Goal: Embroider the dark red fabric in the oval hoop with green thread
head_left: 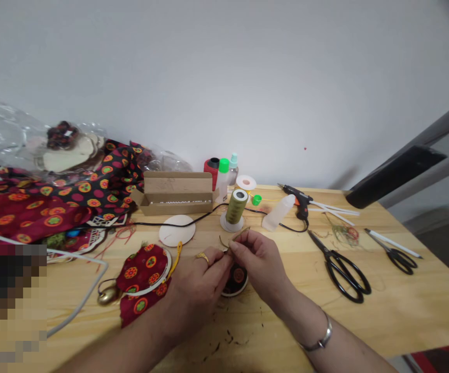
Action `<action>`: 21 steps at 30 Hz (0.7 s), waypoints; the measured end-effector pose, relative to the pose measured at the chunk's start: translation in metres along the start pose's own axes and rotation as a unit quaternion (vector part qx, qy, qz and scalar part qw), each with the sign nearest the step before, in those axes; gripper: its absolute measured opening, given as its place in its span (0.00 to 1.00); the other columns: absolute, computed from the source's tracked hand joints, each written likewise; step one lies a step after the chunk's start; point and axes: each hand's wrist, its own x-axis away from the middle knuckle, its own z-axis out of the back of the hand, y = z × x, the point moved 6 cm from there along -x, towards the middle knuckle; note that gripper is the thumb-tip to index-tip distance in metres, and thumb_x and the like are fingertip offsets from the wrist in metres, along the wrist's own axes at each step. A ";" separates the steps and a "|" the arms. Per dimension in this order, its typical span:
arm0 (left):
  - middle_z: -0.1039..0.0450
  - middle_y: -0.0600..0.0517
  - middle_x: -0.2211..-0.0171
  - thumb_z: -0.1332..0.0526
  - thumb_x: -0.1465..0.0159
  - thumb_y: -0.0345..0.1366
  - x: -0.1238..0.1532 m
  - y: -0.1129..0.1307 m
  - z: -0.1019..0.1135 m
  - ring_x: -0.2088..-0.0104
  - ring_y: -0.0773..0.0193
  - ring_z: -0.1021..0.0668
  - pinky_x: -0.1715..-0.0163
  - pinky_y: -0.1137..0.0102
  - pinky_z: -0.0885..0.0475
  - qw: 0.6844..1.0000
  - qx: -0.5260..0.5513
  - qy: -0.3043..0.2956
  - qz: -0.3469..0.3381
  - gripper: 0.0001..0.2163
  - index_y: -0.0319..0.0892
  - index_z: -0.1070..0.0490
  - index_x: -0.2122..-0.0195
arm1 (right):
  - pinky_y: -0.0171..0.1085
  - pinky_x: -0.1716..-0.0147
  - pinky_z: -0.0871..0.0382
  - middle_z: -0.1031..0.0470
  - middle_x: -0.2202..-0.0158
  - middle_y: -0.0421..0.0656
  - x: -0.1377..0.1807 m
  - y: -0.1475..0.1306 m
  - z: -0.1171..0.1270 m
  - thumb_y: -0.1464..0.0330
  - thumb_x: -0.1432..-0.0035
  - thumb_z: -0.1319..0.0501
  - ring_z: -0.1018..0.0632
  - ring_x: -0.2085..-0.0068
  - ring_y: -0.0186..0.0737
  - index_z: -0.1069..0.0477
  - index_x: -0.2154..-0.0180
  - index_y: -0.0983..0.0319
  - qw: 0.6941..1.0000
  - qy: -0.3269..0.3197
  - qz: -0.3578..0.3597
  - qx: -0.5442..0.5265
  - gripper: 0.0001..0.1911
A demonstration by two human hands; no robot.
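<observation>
My left hand [203,280], a gold ring on one finger, is closed at the upper edge of a small round fabric-covered piece [235,282]. This piece is black with orange motifs and a white rim, partly hidden under my fingers. My right hand [257,259] pinches thumb and forefinger together against my left fingertips. A short olive thread [243,231] shows at the pinch. Just behind my hands stands a spool of olive thread [235,210]. Left of my left hand lies a dark red patterned round piece [142,269] with a brass bell [108,294].
Black-handled scissors [345,269], smaller scissors [397,256] and a white pencil [397,244] lie right. Behind are a glue gun [298,197], a white bottle [278,212], a cardboard box [178,207] and a white disc [177,234]. Patterned fabric [103,181] is heaped left; a black cable [150,224] crosses the table.
</observation>
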 end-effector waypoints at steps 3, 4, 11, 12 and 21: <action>0.27 0.49 0.69 0.50 0.36 0.30 0.000 0.000 -0.001 0.76 0.67 0.28 0.78 0.72 0.38 1.000 -0.005 -0.012 0.003 0.11 0.40 0.30 0.58 | 0.29 0.83 0.39 0.33 0.82 0.35 0.000 0.001 -0.001 0.69 0.52 0.40 0.34 0.82 0.29 0.35 0.76 0.63 1.000 0.003 0.001 -0.009 0.06; 0.27 0.49 0.69 0.51 0.36 0.30 0.000 0.001 -0.001 0.76 0.67 0.28 0.79 0.72 0.39 1.000 -0.009 -0.010 0.001 0.11 0.40 0.30 0.58 | 0.29 0.83 0.39 0.33 0.82 0.35 0.000 0.001 -0.001 0.69 0.52 0.40 0.34 0.81 0.29 0.35 0.76 0.63 1.000 0.005 0.001 -0.011 0.06; 0.27 0.49 0.70 0.49 0.37 0.31 0.000 0.002 0.000 0.77 0.66 0.30 0.79 0.72 0.41 0.999 -0.048 -0.009 -0.011 0.10 0.40 0.30 0.59 | 0.29 0.85 0.40 0.33 0.82 0.35 0.001 0.003 -0.002 0.66 0.53 0.39 0.34 0.83 0.28 0.36 0.75 0.63 0.999 -0.004 -0.016 -0.030 0.07; 0.27 0.49 0.71 0.49 0.37 0.31 0.000 0.001 0.000 0.78 0.67 0.30 0.79 0.72 0.41 0.999 -0.047 -0.009 -0.009 0.10 0.40 0.30 0.60 | 0.29 0.86 0.41 0.34 0.83 0.35 0.001 0.004 -0.003 0.66 0.53 0.39 0.35 0.84 0.28 0.36 0.75 0.63 0.999 -0.007 -0.022 -0.032 0.08; 0.28 0.49 0.71 0.50 0.37 0.31 -0.003 -0.005 -0.001 0.75 0.66 0.27 0.75 0.72 0.35 0.996 0.072 -0.024 0.048 0.11 0.40 0.28 0.61 | 0.28 0.86 0.45 0.39 0.85 0.32 -0.001 0.009 -0.002 0.67 0.53 0.40 0.38 0.85 0.27 0.37 0.75 0.63 0.999 -0.012 -0.019 -0.040 0.07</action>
